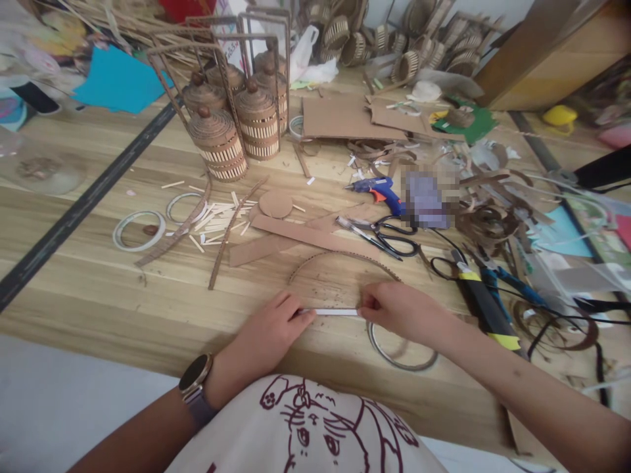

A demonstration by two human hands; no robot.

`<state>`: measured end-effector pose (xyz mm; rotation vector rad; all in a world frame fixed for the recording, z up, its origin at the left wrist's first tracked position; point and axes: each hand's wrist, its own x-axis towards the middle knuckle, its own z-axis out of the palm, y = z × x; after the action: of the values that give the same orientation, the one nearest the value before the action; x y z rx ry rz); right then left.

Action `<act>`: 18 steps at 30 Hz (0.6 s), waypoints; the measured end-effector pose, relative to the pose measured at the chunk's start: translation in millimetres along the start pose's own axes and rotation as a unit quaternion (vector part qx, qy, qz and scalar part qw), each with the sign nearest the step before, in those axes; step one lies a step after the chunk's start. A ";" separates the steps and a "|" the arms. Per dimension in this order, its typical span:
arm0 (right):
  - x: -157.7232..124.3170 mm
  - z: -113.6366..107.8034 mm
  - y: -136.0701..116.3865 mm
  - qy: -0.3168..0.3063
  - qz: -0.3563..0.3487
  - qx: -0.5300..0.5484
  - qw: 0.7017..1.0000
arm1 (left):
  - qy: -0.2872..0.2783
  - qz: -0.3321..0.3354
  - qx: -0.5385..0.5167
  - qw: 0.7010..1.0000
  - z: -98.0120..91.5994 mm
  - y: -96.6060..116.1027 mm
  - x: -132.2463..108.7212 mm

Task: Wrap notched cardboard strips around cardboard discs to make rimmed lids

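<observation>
Well beyond the strip, leftward: lidded baskets, shut, contents hidden. Pinching strip's left end with left hand, right end with right hand, low over the bench. Beyond strip, rightward: scissors.

Big light-wood table fills the frame, brown wooden cabinet sits upper right, maybe a pale wall top centre.

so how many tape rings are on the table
4: a far-left ring, a second ring beside it, a third ring by the right hand, a fourth ring by the cardboard. Others may hide in the scraps.
</observation>
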<state>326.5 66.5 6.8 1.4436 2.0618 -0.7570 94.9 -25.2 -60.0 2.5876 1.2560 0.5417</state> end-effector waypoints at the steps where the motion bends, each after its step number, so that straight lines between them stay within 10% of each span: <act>1: 0.3 0.2 0.6 0.001 -0.001 -0.001 1.000 | -0.001 0.009 0.001 1.000 -1.8 -1.4 -1.6; 10: 2.0 -3.4 -0.9 0.004 -0.003 0.013 1.000 | 0.076 0.057 0.049 0.994 -37.1 18.1 11.5; 13: 0.4 -6.0 -3.6 0.001 -0.002 0.021 1.000 | -0.012 0.116 0.003 0.993 -34.5 31.9 34.3; 18: -1.2 -7.0 -5.6 -0.002 -0.013 0.038 0.999 | -0.112 -0.007 -0.086 0.990 -6.5 32.0 62.0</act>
<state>320.9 68.9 13.5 1.4581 2.0732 -0.8554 150.2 4.3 -28.7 2.4150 1.1024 0.3292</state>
